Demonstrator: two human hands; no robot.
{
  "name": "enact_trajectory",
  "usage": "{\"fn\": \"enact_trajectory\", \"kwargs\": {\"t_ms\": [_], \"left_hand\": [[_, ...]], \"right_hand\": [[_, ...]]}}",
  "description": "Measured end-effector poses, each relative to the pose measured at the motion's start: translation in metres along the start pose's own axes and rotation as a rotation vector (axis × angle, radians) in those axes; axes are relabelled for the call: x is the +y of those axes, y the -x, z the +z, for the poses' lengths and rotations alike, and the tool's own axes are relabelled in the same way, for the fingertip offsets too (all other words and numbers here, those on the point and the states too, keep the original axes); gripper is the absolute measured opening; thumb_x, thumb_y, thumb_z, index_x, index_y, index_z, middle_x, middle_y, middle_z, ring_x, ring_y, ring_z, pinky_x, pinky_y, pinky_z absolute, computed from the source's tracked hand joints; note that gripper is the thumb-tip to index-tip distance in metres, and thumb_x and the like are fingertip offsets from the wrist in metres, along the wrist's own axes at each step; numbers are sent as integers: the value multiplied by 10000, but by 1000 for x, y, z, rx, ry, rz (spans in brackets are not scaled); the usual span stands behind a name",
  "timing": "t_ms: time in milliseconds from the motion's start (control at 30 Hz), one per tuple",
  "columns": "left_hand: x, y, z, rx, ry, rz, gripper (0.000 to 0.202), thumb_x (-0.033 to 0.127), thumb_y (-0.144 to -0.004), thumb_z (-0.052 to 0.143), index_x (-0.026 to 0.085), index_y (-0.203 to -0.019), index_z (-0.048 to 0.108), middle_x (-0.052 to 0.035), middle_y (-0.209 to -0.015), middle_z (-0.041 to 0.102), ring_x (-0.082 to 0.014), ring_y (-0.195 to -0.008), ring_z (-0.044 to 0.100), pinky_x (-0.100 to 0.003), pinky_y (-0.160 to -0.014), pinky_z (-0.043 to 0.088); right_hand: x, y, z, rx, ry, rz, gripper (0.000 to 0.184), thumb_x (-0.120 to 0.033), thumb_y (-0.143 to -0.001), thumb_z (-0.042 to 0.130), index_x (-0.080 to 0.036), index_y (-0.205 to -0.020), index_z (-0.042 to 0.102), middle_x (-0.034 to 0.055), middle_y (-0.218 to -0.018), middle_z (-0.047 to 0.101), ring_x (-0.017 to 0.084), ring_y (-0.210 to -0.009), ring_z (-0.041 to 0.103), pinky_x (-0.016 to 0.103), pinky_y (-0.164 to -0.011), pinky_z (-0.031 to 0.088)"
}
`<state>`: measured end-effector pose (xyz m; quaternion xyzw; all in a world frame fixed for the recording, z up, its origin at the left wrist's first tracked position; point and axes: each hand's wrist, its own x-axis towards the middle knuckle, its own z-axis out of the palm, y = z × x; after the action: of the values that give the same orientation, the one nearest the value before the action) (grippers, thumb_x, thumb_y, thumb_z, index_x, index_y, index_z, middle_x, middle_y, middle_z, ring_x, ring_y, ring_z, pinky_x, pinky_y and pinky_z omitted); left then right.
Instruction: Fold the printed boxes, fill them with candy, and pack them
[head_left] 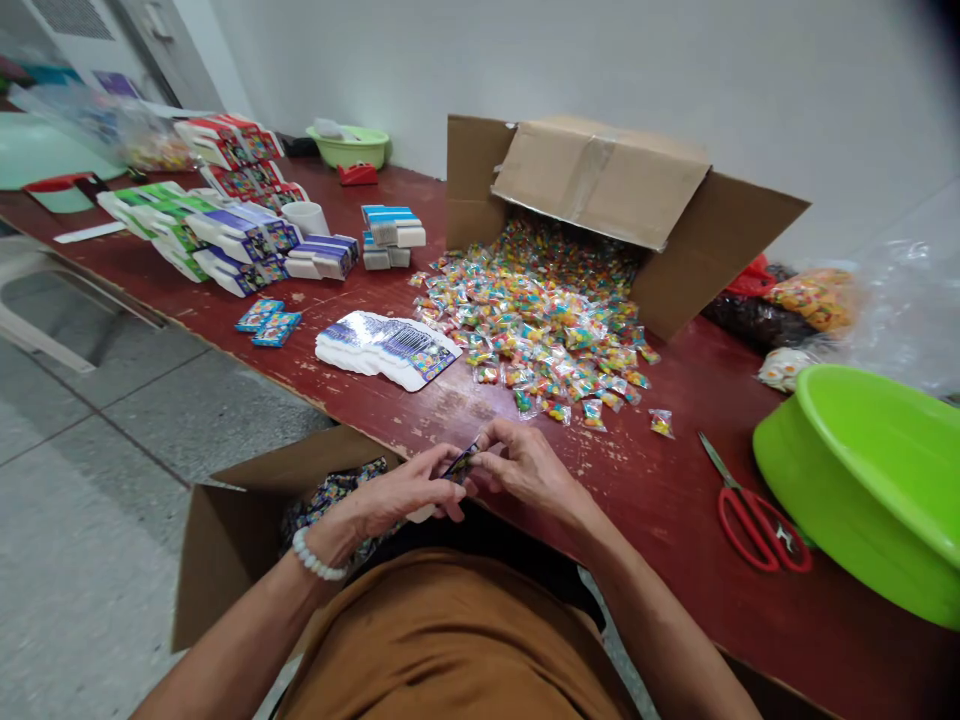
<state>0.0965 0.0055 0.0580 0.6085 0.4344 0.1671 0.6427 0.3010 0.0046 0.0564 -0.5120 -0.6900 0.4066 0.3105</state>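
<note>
Both my hands meet at the near edge of the dark red table (660,490). My left hand (409,487) and my right hand (525,465) pinch a small printed carton (459,464) between their fingertips. The carton is mostly hidden by my fingers. A pile of small colourful sachets (544,320) spills from a tipped cardboard box (600,195) just beyond my hands. A stack of flat printed carton blanks (386,347) lies to the left of the pile.
An open cardboard box (225,540) with finished cartons stands below the table at my left. Red scissors (754,515) and a green basin (877,480) lie to the right. Stacked coloured cartons (225,230), a white cup (306,216) and plastic bags (817,295) sit farther back.
</note>
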Motion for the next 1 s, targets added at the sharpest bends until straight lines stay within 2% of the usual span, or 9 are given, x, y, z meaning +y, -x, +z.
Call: {"fn": "enact_trajectory", "kwargs": {"t_ms": [133, 300, 400, 467, 567, 633, 700, 833, 1000], "left_hand": [[0, 3, -6, -340, 333, -61, 380, 346, -677, 799, 183, -1000, 682, -57, -888, 722, -182, -668, 693, -284, -637, 500], [-3, -1, -7, -359, 351, -73, 291, 344, -652, 831, 180, -868, 727, 3, -717, 659, -123, -561, 608, -245, -577, 510], [-6, 1, -1, -357, 369, -88, 305, 391, -646, 836, 157, -802, 718, -14, -652, 659, -126, -500, 603, -224, -482, 458], [-6, 4, 6, -292, 416, -91, 342, 429, -663, 836, 148, -794, 694, -30, -642, 674, -130, -451, 609, -213, -427, 428], [-6, 7, 15, -91, 503, -55, 389, 454, -684, 845, 143, -847, 677, -66, -712, 721, -159, -460, 652, -231, -421, 480], [-5, 8, 21, 19, 551, -56, 411, 443, -675, 863, 143, -878, 669, -73, -734, 733, -178, -496, 676, -254, -453, 522], [-5, 8, 25, 91, 590, -63, 417, 435, -674, 873, 147, -887, 660, -62, -723, 731, -179, -537, 685, -264, -505, 544], [-5, 6, 25, 235, 525, 35, 385, 447, -723, 843, 146, -890, 669, -49, -806, 741, -164, -733, 695, -248, -686, 560], [-5, 5, 27, 536, 487, 204, 638, 325, -619, 900, 222, -1111, 508, -11, -889, 767, -186, -777, 727, -295, -716, 595]], "right_hand": [[-20, 8, -5, -87, 66, -151, 48, -166, -870, 593, -201, -841, 612, -16, -736, 640, 124, -667, 567, 221, -614, 407], [-22, 12, -8, -309, -89, -63, 44, -258, -941, 560, -219, -931, 543, -67, -648, 566, 86, -507, 508, 201, -516, 376], [-14, 11, -3, -397, -313, -40, 172, -363, -926, 591, -225, -957, 494, -54, -707, 575, 103, -580, 550, 206, -532, 410], [-11, 11, 4, -301, -386, -28, 232, -381, -886, 641, -226, -957, 483, -39, -754, 592, 114, -626, 568, 219, -564, 439], [-13, 12, 16, 94, -230, -23, 292, -305, -799, 723, -220, -999, 527, -6, -870, 636, 105, -627, 534, 230, -583, 430], [-16, 12, 24, 238, -149, -9, 274, -305, -783, 727, -210, -1002, 591, 14, -899, 646, 111, -634, 521, 237, -586, 421], [-17, 11, 30, 208, -197, 35, 202, -392, -840, 672, -194, -869, 641, 17, -816, 626, 118, -608, 511, 242, -559, 404], [-12, 6, 30, 250, -177, -8, 393, -462, -903, 585, -191, -620, 559, 3, -655, 536, 121, -582, 463, 253, -543, 347], [-7, 3, 28, 211, -124, 15, 332, -445, -908, 579, -182, -706, 607, -16, -624, 540, 123, -603, 484, 249, -576, 365]]}}
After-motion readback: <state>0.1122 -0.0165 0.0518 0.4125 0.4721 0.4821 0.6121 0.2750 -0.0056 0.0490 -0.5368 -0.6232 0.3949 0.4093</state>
